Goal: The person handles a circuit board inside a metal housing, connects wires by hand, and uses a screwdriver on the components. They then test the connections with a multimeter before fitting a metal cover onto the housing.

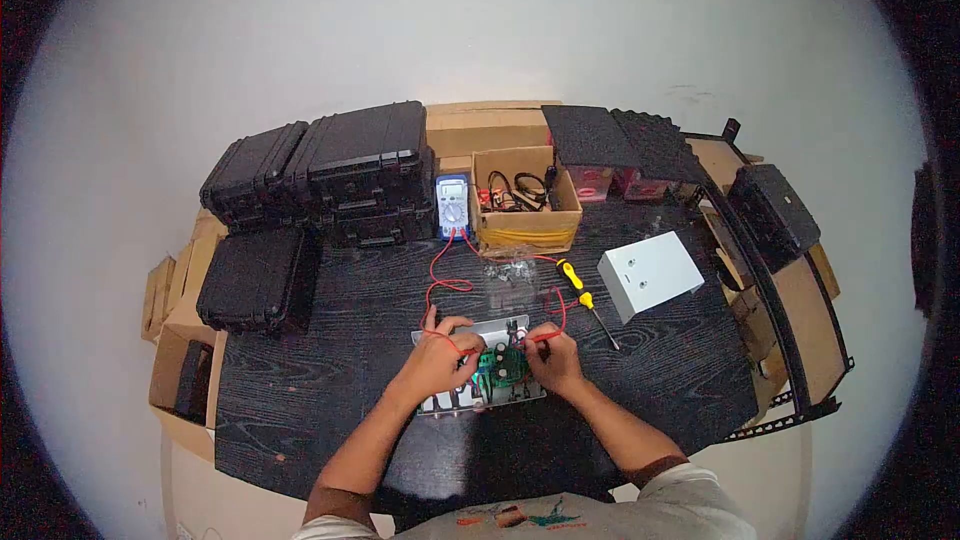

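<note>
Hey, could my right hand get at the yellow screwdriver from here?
Probably yes: the screwdriver lies just beyond the right hand with nothing standing between, though that hand holds a red probe whose lead loops close by.

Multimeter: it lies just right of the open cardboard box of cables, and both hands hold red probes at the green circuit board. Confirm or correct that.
Not right: the head view shows the multimeter just left of the open cardboard box, not right of it. The rest holds: the left hand and the right hand each hold a red probe at the green circuit board.
</note>
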The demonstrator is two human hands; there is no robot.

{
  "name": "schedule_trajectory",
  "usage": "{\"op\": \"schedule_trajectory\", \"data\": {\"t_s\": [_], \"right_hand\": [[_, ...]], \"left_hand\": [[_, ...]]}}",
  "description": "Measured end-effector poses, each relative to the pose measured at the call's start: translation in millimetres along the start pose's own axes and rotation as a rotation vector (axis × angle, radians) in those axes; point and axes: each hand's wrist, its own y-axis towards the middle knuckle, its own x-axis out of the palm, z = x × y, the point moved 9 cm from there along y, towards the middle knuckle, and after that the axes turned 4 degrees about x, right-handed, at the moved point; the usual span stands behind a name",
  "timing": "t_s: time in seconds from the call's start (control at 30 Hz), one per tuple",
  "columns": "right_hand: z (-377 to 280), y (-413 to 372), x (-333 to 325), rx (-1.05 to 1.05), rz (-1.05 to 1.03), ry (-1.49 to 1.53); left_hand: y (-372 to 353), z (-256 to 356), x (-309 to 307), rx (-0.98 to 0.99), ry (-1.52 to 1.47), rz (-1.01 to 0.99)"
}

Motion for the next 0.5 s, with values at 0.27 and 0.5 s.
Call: {"op": "schedule_trajectory", "data": {"t_s": [0.27, 0.5], "right_hand": [[-5.1, 0.8, -4.2, -0.053, 0.056, 0.018], [1.5, 0.1, -3.0, -0.017, 0.027, -0.009]], "left_hand": [[-0.9, 0.7, -5.3, 0.019, -0.051, 0.059], [-0.7, 1.8, -3.9, 0.025, -0.029, 0.037]]}}
